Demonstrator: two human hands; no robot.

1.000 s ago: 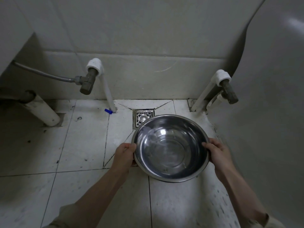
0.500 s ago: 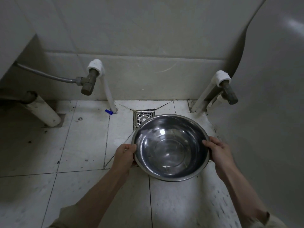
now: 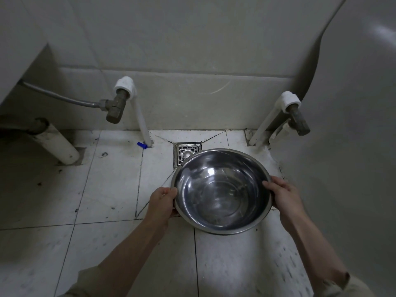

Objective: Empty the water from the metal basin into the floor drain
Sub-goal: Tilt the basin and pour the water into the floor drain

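A round metal basin (image 3: 221, 190) hangs above the tiled floor, held by its rim on both sides. My left hand (image 3: 161, 201) grips the left rim and my right hand (image 3: 282, 195) grips the right rim. The basin is roughly level, and clear water with faint ripples lies in its bottom. The square metal floor drain (image 3: 185, 154) sits in the floor just beyond the basin's far-left edge; the basin's rim hides its near right part.
White pipes with brass valves rise from the floor at the left (image 3: 120, 103) and right (image 3: 296, 118) of the drain. A thick white pipe (image 3: 57, 146) slants at far left. A large pale curved fixture (image 3: 353, 146) fills the right side. A tiled wall stands behind.
The basin and both hands have barely shifted, staying just in front of the drain; the water's surface ripples a little differently.
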